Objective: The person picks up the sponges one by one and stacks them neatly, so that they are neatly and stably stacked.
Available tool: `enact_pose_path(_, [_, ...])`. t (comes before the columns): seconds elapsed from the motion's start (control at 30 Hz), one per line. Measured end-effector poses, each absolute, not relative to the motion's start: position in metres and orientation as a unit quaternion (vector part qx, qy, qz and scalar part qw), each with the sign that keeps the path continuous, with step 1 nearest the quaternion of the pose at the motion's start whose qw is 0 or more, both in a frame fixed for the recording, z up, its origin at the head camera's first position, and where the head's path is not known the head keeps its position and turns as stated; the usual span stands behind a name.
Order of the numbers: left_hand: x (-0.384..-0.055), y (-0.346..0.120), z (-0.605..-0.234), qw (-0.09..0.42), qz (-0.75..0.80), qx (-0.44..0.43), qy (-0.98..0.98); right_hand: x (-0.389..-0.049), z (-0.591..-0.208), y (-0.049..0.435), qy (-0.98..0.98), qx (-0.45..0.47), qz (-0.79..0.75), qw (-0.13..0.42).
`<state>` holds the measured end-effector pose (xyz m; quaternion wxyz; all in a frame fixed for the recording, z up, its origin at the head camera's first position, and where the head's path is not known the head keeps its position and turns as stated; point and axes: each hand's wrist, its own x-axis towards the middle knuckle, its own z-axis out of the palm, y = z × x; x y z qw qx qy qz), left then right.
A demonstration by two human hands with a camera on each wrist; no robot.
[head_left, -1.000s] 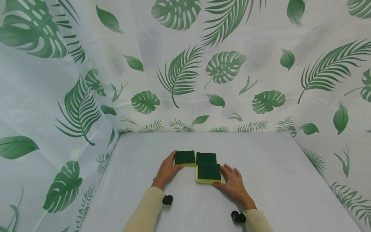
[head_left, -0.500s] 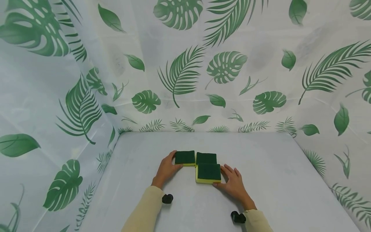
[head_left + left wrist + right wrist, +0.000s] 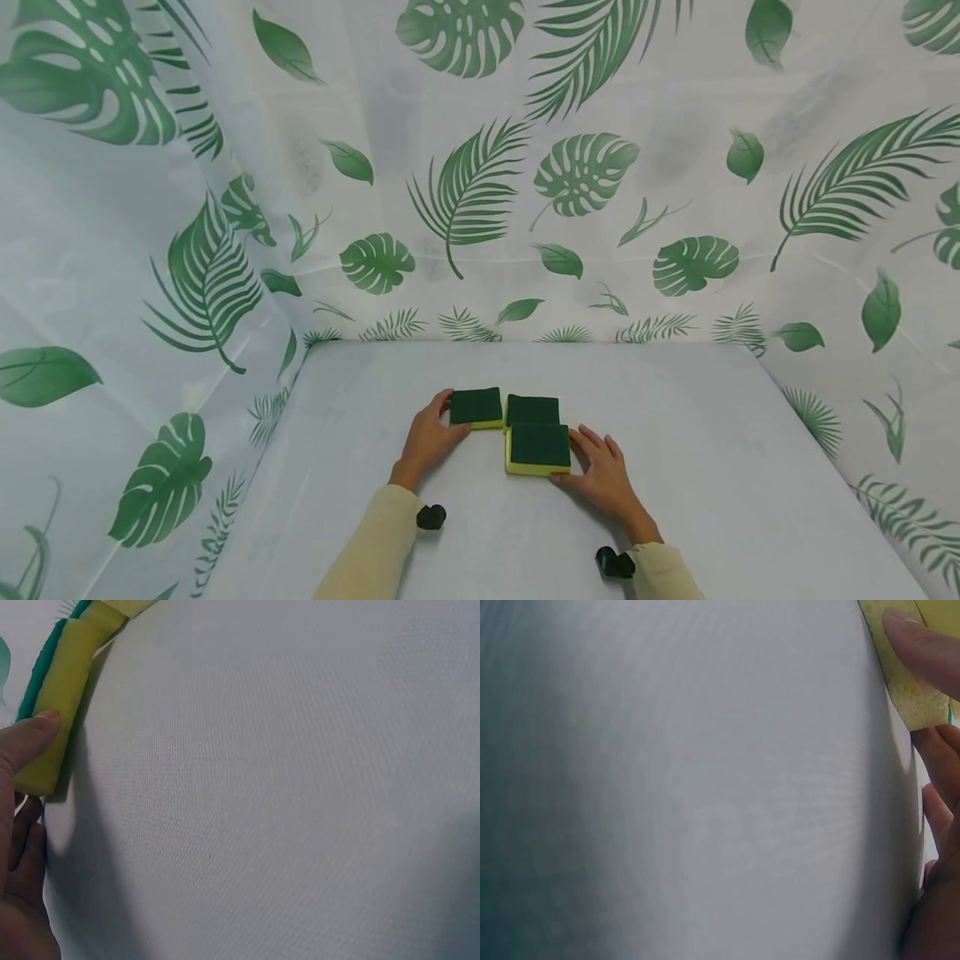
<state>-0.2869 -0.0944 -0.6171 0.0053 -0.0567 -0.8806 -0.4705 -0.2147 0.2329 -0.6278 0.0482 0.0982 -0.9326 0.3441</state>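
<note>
So the white table (image 3: 517, 542) fills the lower middle of the frame, and the left hand (image 3: 429, 440) pinches the left sponge (image 3: 476, 406) by its left end while the right hand (image 3: 606, 483) pinches the front sponge (image 3: 540, 446) by its right end. Both stick inward from the fingers, long axes roughly sideways, with the back sponge (image 3: 532, 410) just right of the left one; can't tell if it touches the front one.

White counter (image 3: 697, 450), as I view it: three green-topped sponges (image 3: 538, 446) grouped between its left and right edges.
</note>
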Motion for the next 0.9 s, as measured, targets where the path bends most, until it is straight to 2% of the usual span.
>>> enact_pose_path(0.33, [-0.288,-0.092,-0.612,0.017,-0.481,-0.065,-0.874,-0.216,-0.628,0.232,-0.935,0.099,0.338,0.048])
enact_pose_path(0.9, [-0.296,-0.088,-0.591,0.024,-0.479,-0.093,-0.873,-0.216,-0.623,0.233,-0.940,0.078,0.332,0.008])
